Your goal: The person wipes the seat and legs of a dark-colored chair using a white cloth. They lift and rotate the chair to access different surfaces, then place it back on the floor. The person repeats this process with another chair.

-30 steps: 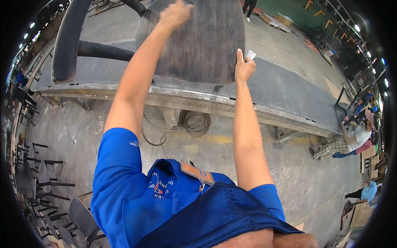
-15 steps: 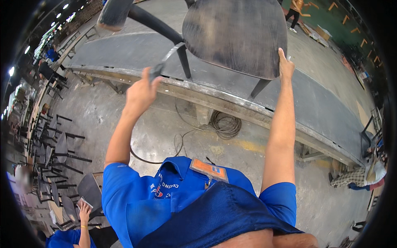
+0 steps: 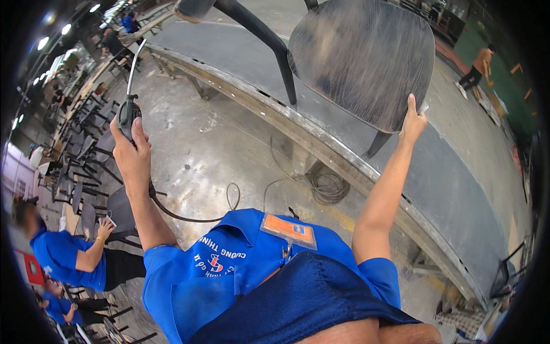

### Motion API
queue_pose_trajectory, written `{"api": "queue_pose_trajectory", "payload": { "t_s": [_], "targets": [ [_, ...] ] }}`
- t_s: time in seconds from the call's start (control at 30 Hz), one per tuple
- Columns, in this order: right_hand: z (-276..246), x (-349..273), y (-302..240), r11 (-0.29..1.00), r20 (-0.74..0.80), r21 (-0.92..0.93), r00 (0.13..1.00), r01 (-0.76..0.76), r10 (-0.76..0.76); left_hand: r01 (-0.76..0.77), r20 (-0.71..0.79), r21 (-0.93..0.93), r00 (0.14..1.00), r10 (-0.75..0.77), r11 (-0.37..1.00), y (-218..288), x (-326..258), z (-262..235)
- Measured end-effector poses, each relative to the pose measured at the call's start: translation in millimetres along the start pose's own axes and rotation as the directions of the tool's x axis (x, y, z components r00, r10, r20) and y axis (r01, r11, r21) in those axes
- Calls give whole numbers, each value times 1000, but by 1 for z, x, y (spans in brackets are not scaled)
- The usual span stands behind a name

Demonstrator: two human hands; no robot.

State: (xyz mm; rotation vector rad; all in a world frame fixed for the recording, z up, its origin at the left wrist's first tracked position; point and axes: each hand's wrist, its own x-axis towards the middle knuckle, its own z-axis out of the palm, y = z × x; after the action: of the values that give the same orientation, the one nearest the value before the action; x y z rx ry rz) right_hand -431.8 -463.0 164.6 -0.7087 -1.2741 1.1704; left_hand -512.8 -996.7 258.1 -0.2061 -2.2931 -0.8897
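My left hand point(image 3: 133, 152) is closed around a dark air blow gun point(image 3: 128, 113) with a long, slightly bent metal nozzle pointing up. It is held out to the left, over the floor and apart from the chair. A black hose point(image 3: 192, 219) trails from the gun, past my shirt. Dark wood shows pale worn streaks on the seat of a chair point(image 3: 361, 60), which stands on a long grey table point(image 3: 223, 54). My right hand point(image 3: 411, 125) grips the near right edge of that seat, thumb on top. Something small and pale shows beside those fingers; its kind is unclear.
A coiled hose point(image 3: 328, 184) lies on the concrete floor by the table. To the left, a co-worker in blue point(image 3: 69, 258) has a hand on a dark chair seat point(image 3: 122, 209); many chairs line that side. Another person point(image 3: 476, 71) walks at the far right.
My left hand has swung the air blow gun left, away from the chair leg. My view has turned, so the table and chair appear farther right. My right hand keeps its grip on the seat.
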Motion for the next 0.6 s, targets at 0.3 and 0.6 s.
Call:
{"api": "queue_pose_trajectory", "payload": {
  "t_s": [0.3, 0.6],
  "targets": [
    [9, -20, 4, 999, -124, 27, 992, 24, -20, -59, 126, 221, 992, 32, 973, 69, 23, 3],
    [3, -35, -9, 999, -28, 6, 998, 50, -50, -283, 48, 365, 957, 286, 887, 148, 171, 66]
  ]
}}
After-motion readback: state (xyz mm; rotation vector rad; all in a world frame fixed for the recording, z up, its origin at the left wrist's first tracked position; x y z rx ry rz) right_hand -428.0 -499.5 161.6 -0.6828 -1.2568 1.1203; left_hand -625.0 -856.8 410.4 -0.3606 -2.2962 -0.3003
